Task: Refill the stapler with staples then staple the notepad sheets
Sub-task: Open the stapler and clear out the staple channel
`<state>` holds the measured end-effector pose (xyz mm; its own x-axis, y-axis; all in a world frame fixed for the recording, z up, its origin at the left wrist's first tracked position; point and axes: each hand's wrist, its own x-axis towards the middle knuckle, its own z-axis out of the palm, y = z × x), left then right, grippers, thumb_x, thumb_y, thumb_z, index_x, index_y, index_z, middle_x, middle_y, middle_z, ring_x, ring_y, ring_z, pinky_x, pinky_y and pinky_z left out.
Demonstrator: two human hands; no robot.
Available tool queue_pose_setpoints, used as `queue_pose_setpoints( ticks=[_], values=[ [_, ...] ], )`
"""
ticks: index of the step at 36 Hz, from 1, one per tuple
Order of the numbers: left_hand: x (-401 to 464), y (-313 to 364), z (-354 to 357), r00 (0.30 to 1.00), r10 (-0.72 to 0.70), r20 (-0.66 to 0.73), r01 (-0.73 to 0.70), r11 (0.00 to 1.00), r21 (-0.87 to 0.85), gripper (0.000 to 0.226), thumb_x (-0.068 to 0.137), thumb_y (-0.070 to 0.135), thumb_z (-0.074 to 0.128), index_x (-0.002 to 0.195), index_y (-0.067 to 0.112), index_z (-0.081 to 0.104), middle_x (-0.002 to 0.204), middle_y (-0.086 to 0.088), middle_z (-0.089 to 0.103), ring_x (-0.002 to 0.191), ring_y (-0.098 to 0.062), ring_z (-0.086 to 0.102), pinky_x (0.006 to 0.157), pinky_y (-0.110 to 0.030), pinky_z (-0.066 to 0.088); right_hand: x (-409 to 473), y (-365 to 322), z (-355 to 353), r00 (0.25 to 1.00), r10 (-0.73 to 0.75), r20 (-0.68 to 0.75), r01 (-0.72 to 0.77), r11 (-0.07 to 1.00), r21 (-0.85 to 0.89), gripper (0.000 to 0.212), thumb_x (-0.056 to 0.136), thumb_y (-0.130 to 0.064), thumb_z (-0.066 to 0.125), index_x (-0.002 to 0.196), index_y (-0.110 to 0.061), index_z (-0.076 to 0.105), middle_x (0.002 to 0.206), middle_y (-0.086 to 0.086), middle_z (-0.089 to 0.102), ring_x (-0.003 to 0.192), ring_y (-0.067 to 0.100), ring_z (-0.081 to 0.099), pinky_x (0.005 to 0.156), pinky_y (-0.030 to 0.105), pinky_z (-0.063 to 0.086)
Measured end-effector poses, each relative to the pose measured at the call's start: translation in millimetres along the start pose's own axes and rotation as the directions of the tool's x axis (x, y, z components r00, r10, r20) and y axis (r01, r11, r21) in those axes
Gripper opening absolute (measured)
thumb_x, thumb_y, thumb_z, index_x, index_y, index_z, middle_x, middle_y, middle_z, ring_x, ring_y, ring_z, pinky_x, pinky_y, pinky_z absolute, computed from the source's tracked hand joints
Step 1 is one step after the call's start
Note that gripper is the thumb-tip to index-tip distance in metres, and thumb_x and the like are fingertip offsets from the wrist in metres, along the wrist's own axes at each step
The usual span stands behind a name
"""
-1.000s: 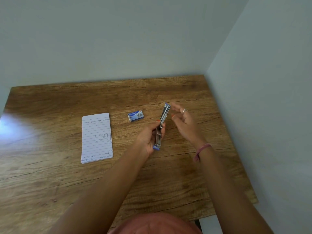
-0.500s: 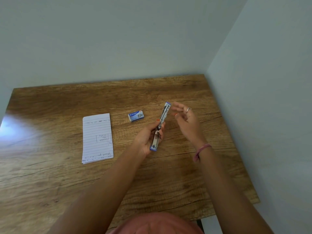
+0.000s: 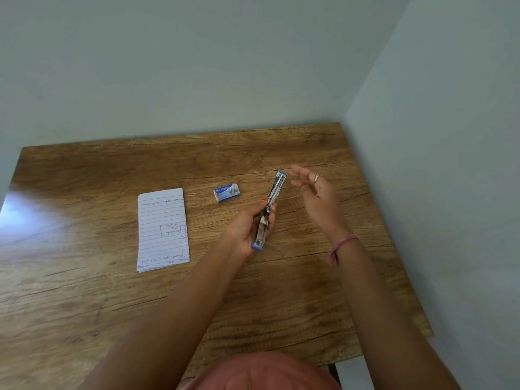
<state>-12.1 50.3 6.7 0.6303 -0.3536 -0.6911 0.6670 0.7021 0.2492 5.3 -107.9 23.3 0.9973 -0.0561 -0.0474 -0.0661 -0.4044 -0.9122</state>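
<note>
Small silver metal stapler with blue ends (image 3: 269,211), swung open, was above brown wooden desk (image 3: 84,192). Left hand (image 3: 247,229) gripped its lower half. Right hand (image 3: 316,192) hung loose, held nothing. Stapler probably light, hard, slippery; hold its sides.

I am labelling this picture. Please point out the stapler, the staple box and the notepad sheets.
stapler (image 3: 270,202): head view, middle of the opened metal body.
staple box (image 3: 226,192): head view, blue top face.
notepad sheets (image 3: 162,229): head view, middle of the lined top sheet.
</note>
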Motion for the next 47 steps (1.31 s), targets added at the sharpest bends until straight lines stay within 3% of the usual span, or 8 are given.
queue_pose_setpoints(
  ticks=[6,11,15,19,23,27,31,47],
  values=[
    [-1.5,0.6,2.6,1.0,-0.008,-0.01,0.007,1.0,-0.031,0.013,0.092,0.009,0.06,0.093,-0.003,0.063,0.076,-0.013,0.068,0.054,-0.013,0.065,0.05,-0.02,0.056,4.4,2.6,0.2,0.998,0.031,0.048,-0.028,0.998,-0.059,0.059,0.093,0.011,0.037,0.134,-0.029,0.05,0.137,-0.01,0.048,0.115,0.0,0.052,0.067,0.009,0.047],
    [-2.4,0.3,2.7,1.0,-0.002,-0.011,0.001,1.0,-0.027,0.012,0.091,0.01,0.06,0.089,-0.002,0.064,0.075,-0.013,0.068,0.054,-0.012,0.065,0.052,-0.019,0.056,6.9,7.8,-2.5,0.996,0.01,0.086,-0.002,0.996,-0.092,0.061,0.089,0.014,0.036,0.123,-0.031,0.059,0.137,0.0,0.052,0.126,0.008,0.048,0.099,0.025,0.045],
    [-3.2,-0.1,3.0,1.0,0.003,-0.015,-0.003,1.0,-0.021,0.011,0.092,0.008,0.059,0.09,-0.001,0.064,0.075,-0.013,0.069,0.055,-0.012,0.065,0.052,-0.019,0.056,7.5,8.5,-1.4,0.999,0.03,0.041,-0.028,0.998,-0.054,0.068,0.089,0.015,0.036,0.136,-0.035,0.045,0.144,-0.005,0.044,0.122,0.006,0.048,0.065,0.01,0.047],
    [-4.5,-0.2,4.2,1.0,0.007,-0.021,-0.007,1.0,-0.012,0.011,0.092,0.009,0.059,0.091,-0.002,0.063,0.076,-0.013,0.068,0.055,-0.012,0.064,0.052,-0.019,0.056,7.5,10.6,-3.0,0.995,0.006,0.099,0.004,0.995,-0.1,0.067,0.089,0.014,0.035,0.122,-0.041,0.054,0.139,-0.004,0.049,0.124,0.01,0.049,0.091,0.018,0.047],
    [-4.9,-0.2,4.9,1.0,0.011,-0.023,-0.011,1.0,0.0,0.011,0.093,0.008,0.058,0.093,-0.001,0.063,0.077,-0.012,0.068,0.054,-0.011,0.064,0.052,-0.019,0.055,8.3,12.1,-2.5,0.997,0.024,0.073,-0.018,0.997,-0.08,0.069,0.09,0.014,0.036,0.139,-0.033,0.041,0.141,-0.007,0.044,0.122,0.008,0.05,0.066,0.007,0.045],
    [-5.1,-0.6,4.8,1.0,0.014,-0.025,-0.014,1.0,0.0,0.011,0.093,0.008,0.058,0.092,-0.002,0.063,0.076,-0.013,0.068,0.054,-0.012,0.064,0.053,-0.019,0.055,7.9,13.7,-3.6,0.989,-0.003,0.147,0.022,0.992,-0.127,0.067,0.09,0.013,0.036,0.131,-0.037,0.051,0.143,-0.003,0.045,0.128,0.017,0.049,0.085,0.018,0.052],
    [-5.7,-0.7,4.8,1.0,0.017,-0.026,-0.017,1.0,0.005,0.011,0.093,0.008,0.058,0.091,-0.002,0.063,0.075,-0.013,0.069,0.054,-0.011,0.064,0.053,-0.019,0.055,9.4,12.7,-1.8,0.996,0.017,0.093,-0.009,0.996,-0.083,0.068,0.09,0.013,0.036,0.138,-0.034,0.043,0.144,-0.004,0.044,0.123,0.009,0.049,0.066,0.007,0.045],
    [-7.3,-1.4,5.3,1.0,0.004,-0.018,-0.004,1.0,-0.019,0.012,0.093,0.008,0.057,0.093,-0.002,0.063,0.075,-0.014,0.069,0.055,-0.012,0.065,0.053,-0.019,0.055,7.9,12.5,-4.9,0.993,-0.022,0.115,0.04,0.987,-0.156,0.063,0.091,0.011,0.037,0.138,-0.031,0.045,0.143,-0.001,0.044,0.128,0.011,0.047,0.098,0.027,0.046]
  ],
)
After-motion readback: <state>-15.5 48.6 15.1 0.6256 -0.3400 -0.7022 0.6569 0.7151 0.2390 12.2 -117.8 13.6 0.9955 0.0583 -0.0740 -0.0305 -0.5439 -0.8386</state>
